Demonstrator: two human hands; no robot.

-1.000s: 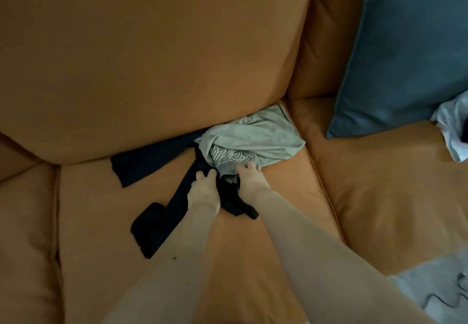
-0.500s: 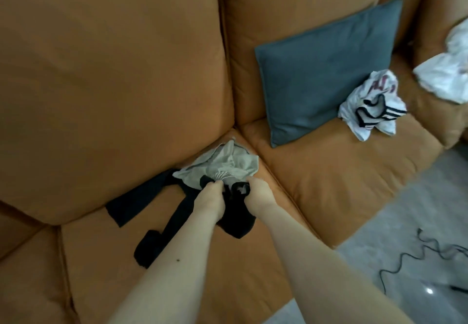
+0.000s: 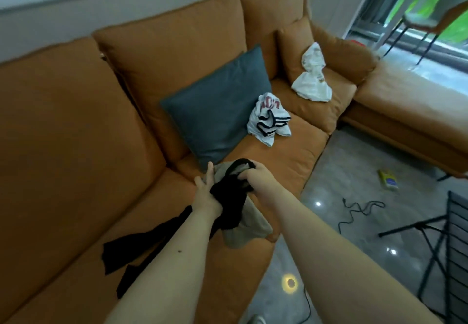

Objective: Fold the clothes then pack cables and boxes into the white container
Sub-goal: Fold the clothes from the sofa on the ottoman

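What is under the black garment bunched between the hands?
A grey-beige garment hangs beneath the black garment, gripped by right hand and left hand. Its upper part is covered.

Nothing can be read with certainty. The white striped garment (image 3: 269,120), well beyond the fingers (image 3: 249,171) on the sofa seat, bears red letters, creased and too blurred to make out.
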